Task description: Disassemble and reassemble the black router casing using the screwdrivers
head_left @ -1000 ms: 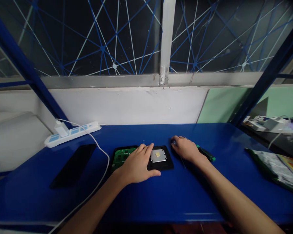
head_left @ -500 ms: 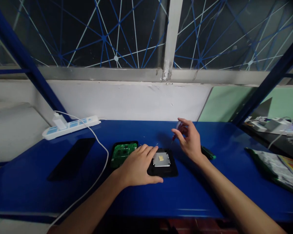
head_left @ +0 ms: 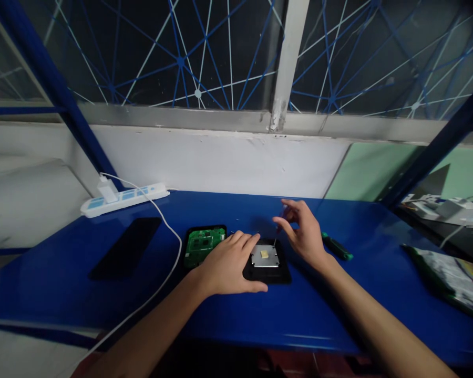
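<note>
My right hand (head_left: 304, 233) grips slim screwdriver (head_left: 279, 221), tip at metal plate (head_left: 265, 256); left hand (head_left: 230, 266), grip open, rests beside plate.

We observe a smooth, glossy finish on the desk (head_left: 319, 320). We identify smooth, satin metal on the plate (head_left: 270, 262) and matt black plastic on the casing (head_left: 283, 276) around it. We note smooth white plastic on the power strip (head_left: 154, 191), translucent plastic on the screwdriver (head_left: 284, 213) and crinkled, shiny film on the bag (head_left: 437, 270). We record a matt, lightly scuffed wall (head_left: 220, 163).
</note>
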`<state>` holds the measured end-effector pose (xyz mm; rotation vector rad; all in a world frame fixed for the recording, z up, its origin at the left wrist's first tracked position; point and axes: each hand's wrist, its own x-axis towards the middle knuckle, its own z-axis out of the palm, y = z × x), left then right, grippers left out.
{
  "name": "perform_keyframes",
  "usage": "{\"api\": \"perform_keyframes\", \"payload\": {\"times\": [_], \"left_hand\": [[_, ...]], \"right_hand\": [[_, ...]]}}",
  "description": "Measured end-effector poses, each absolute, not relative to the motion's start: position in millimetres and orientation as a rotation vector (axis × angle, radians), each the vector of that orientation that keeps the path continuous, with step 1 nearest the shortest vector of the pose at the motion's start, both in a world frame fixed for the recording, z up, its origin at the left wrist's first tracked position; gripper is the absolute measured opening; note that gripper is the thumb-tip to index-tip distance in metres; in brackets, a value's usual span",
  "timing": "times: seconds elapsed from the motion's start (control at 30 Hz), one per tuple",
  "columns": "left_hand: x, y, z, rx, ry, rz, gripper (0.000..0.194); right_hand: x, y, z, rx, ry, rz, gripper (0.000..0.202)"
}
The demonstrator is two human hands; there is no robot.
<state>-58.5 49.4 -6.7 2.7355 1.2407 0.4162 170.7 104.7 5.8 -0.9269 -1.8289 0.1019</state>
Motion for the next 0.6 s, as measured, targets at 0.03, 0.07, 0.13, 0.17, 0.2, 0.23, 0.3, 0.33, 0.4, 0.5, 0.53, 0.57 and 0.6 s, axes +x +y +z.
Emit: {"api": "perform_keyframes", "payload": {"times": [0.03, 0.07, 0.13, 0.17, 0.2, 0.23, 0.3, 0.33, 0.4, 0.5, 0.53, 0.57, 0.6], "left_hand": [[-58.5, 49.3, -6.5, 2.735, 1.236, 0.418, 0.108], [-58.5, 49.1, -6.2, 2.734, 1.235, 0.42, 0.108], [-58.6, 48.7, -5.3, 2.727, 1.237, 0.415, 0.108], [-58.7, 48.5, -4.9, 2.723, 1.239, 0.413, 0.108], [-58.7, 48.3, -4.5, 2.719, 1.24, 0.411, 0.108], [-58.6, 48.1, -4.3, 2.717, 1.239, 0.411, 0.107], [-58.3, 47.8, -4.1, 2.715, 1.234, 0.409, 0.106], [-58.1, 47.5, -4.1, 2.711, 1.233, 0.408, 0.105], [-57.5, 46.9, -4.2, 2.701, 1.229, 0.403, 0.104], [-56.6, 45.9, -3.9, 2.691, 1.24, 0.4, 0.104], [-56.3, 45.5, -3.6, 2.691, 1.247, 0.398, 0.105], [-56.1, 45.3, -3.3, 2.692, 1.253, 0.393, 0.105], [-55.9, 45.1, -3.0, 2.693, 1.26, 0.389, 0.105]], "right_hand": [[170.9, 104.3, 6.0, -0.931, -1.831, 0.103, 0.039], [170.9, 103.8, 6.3, -0.935, -1.835, 0.11, 0.039], [170.7, 102.0, 7.6, -0.943, -1.839, 0.138, 0.036], [170.4, 100.9, 8.5, -0.948, -1.837, 0.154, 0.034], [170.1, 99.9, 9.6, -0.953, -1.83, 0.168, 0.033], [169.9, 98.9, 10.7, -0.957, -1.817, 0.177, 0.032], [169.7, 97.7, 12.9, -0.957, -1.775, 0.194, 0.028], [169.8, 97.6, 13.8, -0.954, -1.745, 0.204, 0.025], [170.1, 98.1, 15.4, -0.951, -1.676, 0.216, 0.019], [170.0, 99.9, 16.2, -0.948, -1.594, 0.224, 0.018], [169.8, 100.4, 16.0, -0.946, -1.579, 0.235, 0.019], [169.5, 100.7, 15.7, -0.944, -1.57, 0.253, 0.019], [169.1, 100.7, 15.2, -0.942, -1.564, 0.27, 0.02]]}}
